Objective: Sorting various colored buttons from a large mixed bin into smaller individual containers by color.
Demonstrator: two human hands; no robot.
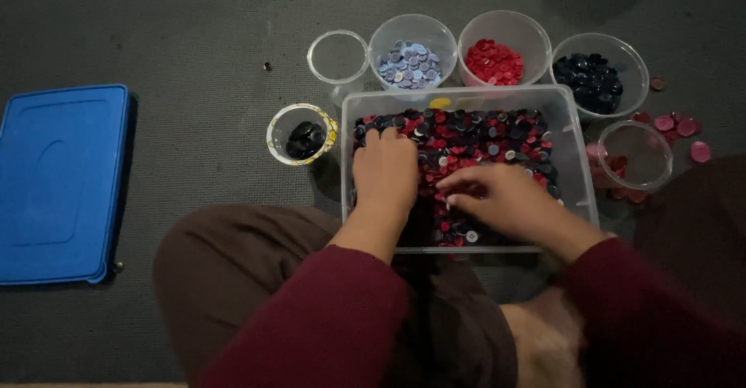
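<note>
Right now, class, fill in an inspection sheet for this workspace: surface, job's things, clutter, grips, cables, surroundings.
Surface: dark grey carpet.
Job's things: clear tub of mixed buttons; cups of light blue buttons, red buttons, dark buttons, black buttons; two empty cups.
Clutter: loose pink buttons on the carpet.
Grips: left hand and right hand rest in the tub.
Cables: nothing seen.
Surroundings: blue lid.
</note>
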